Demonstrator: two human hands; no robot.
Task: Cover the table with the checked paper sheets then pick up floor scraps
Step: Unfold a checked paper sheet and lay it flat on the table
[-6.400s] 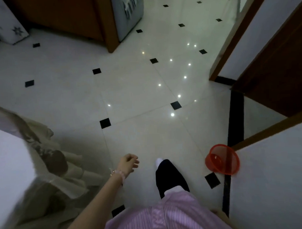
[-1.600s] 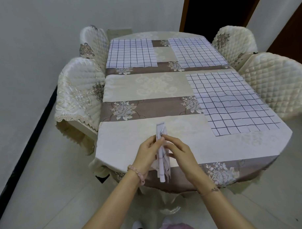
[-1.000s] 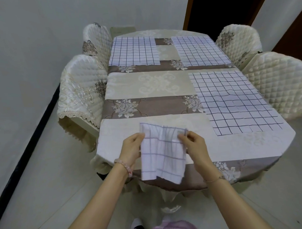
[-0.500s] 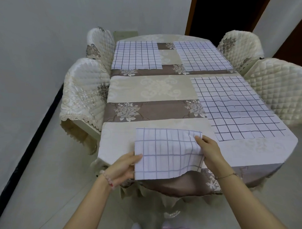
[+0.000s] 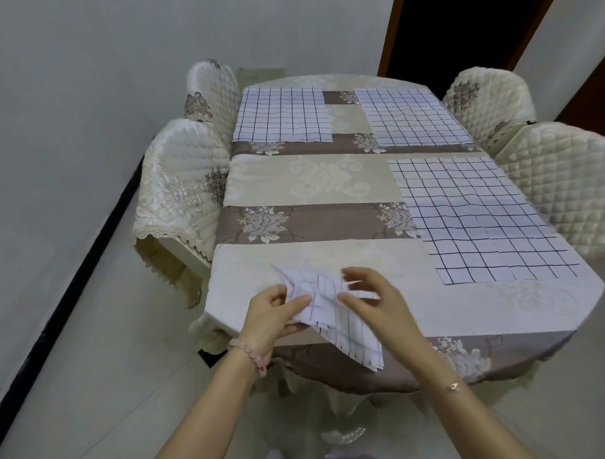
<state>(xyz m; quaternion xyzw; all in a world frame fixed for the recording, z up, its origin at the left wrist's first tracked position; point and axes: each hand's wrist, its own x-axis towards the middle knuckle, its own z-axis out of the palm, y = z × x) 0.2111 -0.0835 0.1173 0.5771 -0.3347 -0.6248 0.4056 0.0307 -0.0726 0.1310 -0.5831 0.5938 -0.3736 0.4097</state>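
Observation:
The table (image 5: 313, 187) wears a beige and brown floral cloth. Three checked paper sheets lie flat on it: one at the far left (image 5: 281, 115), one at the far right (image 5: 410, 117), a larger one on the right side (image 5: 479, 216). A folded, partly opened checked sheet (image 5: 335, 317) hangs over the table's near edge. My left hand (image 5: 271, 314) pinches its left side between thumb and fingers. My right hand (image 5: 375, 300) lies over its right part with fingers spread and blurred; whether it grips is unclear.
Quilted cream chairs stand at the left (image 5: 179, 185) and right (image 5: 567, 182) of the table, with two more further back. A grey wall with a dark skirting runs along the left. A dark doorway (image 5: 458, 24) opens behind the table.
Half a second ago the sheet was spread flat between both hands; now it is bunched and tilted, with its lower corner hanging down. My right hand has shifted across the top of it.

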